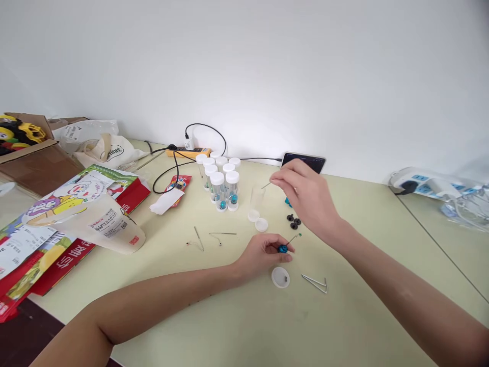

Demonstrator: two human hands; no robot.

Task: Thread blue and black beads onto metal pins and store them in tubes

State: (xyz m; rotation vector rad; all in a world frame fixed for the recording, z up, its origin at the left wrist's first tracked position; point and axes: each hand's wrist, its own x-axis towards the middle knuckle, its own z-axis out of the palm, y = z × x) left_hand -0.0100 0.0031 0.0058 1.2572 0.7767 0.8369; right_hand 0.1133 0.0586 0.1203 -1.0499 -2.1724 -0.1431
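My left hand is closed on a small blue round part, held just above the table; a thin dark rod slants up from it. My right hand pinches a thin metal rod between thumb and fingertips, its free end pointing left over an uncapped clear tube. A white cap lies by the tube. Below my left hand, another white cap holds tiny dark pieces. L-shaped metal keys lie to its right. Several black knobs are under my right wrist.
Several white-capped tubes stand at the back. Thin rods with curled wires lie left of my left hand. A phone leans on the wall. A paper cup, cardboard box and orange power strip are leftward; a white strip is right.
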